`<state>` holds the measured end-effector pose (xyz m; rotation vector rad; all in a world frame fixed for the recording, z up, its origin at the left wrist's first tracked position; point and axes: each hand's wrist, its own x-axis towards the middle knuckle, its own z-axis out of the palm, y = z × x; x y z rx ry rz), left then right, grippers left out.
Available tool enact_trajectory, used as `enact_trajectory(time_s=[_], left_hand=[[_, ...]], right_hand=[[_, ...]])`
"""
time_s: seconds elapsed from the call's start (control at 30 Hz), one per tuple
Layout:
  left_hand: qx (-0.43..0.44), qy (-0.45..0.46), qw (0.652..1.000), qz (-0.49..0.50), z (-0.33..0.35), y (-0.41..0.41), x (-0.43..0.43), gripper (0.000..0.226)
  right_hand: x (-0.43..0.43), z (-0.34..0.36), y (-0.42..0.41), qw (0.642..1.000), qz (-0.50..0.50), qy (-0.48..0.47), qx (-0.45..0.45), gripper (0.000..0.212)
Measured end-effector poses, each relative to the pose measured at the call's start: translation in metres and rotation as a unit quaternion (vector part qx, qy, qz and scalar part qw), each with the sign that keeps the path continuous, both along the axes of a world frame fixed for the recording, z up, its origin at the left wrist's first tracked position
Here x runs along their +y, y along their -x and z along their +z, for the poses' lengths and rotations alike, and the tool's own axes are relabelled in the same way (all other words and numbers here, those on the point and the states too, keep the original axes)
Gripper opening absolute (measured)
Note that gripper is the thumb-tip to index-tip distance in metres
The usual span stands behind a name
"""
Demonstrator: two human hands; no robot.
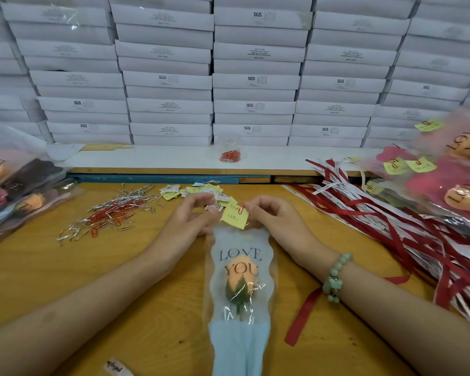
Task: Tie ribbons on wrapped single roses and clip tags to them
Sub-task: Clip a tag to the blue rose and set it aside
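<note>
A wrapped orange rose (240, 275) in a clear "LOVE YOU" sleeve lies on the wooden table (65, 267), bloom end away from me. At the sleeve's far edge sits a yellow tag (234, 217) with a red paper clip (240, 210) on its top edge. My right hand (269, 215) pinches the clip and the tag's corner. My left hand (193, 213) holds the tag's left side and the sleeve edge with curled fingers. A red ribbon (303, 316) runs under my right wrist.
Loose red and silver paper clips (111, 215) lie left of centre. Spare yellow tags (196, 191) are heaped beyond my hands. Red and white ribbons (377, 213) spread at right beside tagged roses (461, 196). More wrapped roses (17, 194) lie left. White boxes (228, 77) are stacked behind.
</note>
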<state>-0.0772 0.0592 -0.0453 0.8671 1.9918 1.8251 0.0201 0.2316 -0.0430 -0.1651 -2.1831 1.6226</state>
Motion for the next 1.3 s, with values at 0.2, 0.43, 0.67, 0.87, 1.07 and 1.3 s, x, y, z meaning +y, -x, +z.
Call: enact_trajectory(time_s=[0.2,0.43,0.67,0.87,1.07,1.3], left_hand=[[0.057,0.046,0.994,-0.084,0.005,-0.011,-0.001,0.043],[0.048,0.003,0.982,-0.185,0.006,-0.009,-0.007,0.061],[0.054,0.004,0.985,-0.165,0.005,-0.009,-0.007,0.028],[0.0,-0.029,0.992,-0.125,0.001,0.001,-0.009,0.029],[-0.042,-0.065,0.988,-0.132,-0.001,0.004,-0.008,0.043],[-0.052,-0.077,0.989,-0.119,0.001,0.001,-0.007,0.039]], right_hand=[[0.007,0.002,0.001,0.989,-0.086,0.123,0.015,0.022],[0.013,-0.002,0.004,0.976,-0.132,0.17,0.019,0.024],[0.017,0.0,0.004,0.956,-0.124,0.264,0.016,0.027],[0.015,0.007,-0.002,0.927,-0.003,0.376,-0.013,0.033],[0.006,0.014,-0.007,0.935,0.123,0.306,-0.128,0.058],[0.004,0.026,-0.017,0.906,0.256,0.206,-0.267,0.037]])
